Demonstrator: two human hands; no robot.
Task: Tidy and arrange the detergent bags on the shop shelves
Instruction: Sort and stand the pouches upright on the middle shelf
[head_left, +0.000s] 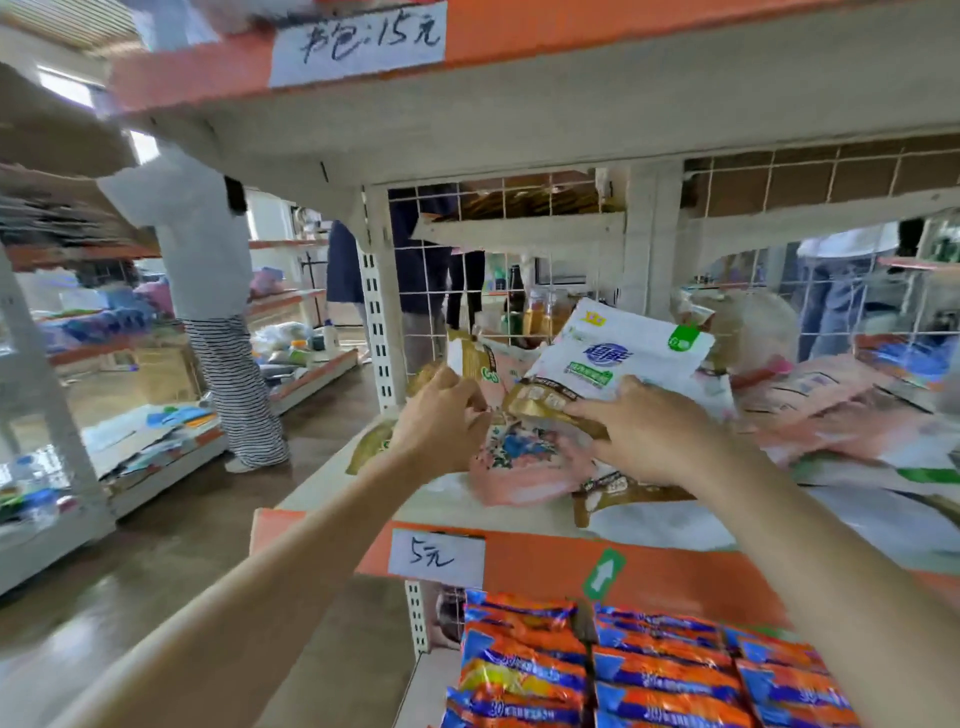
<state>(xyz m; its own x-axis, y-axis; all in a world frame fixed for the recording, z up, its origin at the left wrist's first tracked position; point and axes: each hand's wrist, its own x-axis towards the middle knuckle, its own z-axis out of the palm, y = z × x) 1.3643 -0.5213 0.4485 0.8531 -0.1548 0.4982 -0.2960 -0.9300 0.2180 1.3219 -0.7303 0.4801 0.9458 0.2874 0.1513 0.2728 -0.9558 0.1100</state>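
Observation:
A white and gold detergent bag (618, 358) with a blue logo stands tilted on the middle shelf (332, 493). My right hand (649, 431) grips its gold lower edge. My left hand (441, 421) holds the edge of a second white and gold bag (475, 364) just to the left. Under both lies a pink flowered bag (519, 467), flat on the shelf. More pink bags (831, 415) lie in a loose heap to the right.
A wire grid (519, 260) backs the shelf, with bottles (524, 312) behind it. Orange and blue packets (649, 675) fill the shelf below. A person in striped trousers (228, 374) stands in the aisle at left. Other people stand beyond the grid.

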